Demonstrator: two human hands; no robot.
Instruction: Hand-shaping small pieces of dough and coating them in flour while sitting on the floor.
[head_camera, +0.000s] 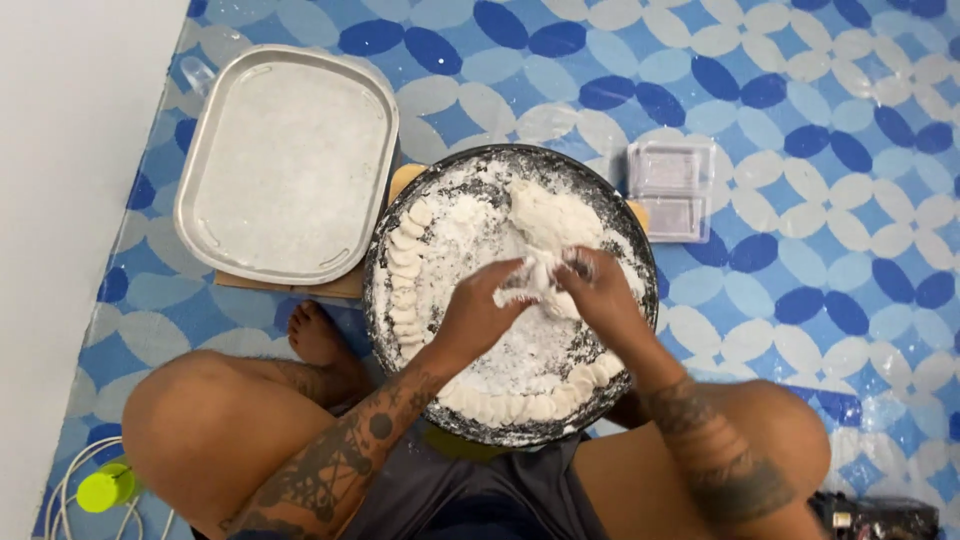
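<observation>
Both the left hand (478, 312) and right hand (597, 290) pinch one dough piece (535, 277) between them, the big dough lump (552, 218) lying just beyond in the floured pan (400, 205).

**One clear package on the patterned floor covering**

A single package shows — a clear plastic clamshell container (671, 190), lying open at about two o'clock from the round floured pan (400, 215), just beside its rim. It is rectangular with rounded corners, its two halves stacked one above the other in the head view — both transparent with a faint pinkish-grey tint. It rests flat on the blue-and-white patterned mat (820, 120). No labels, signs or screens can be made out.
</observation>
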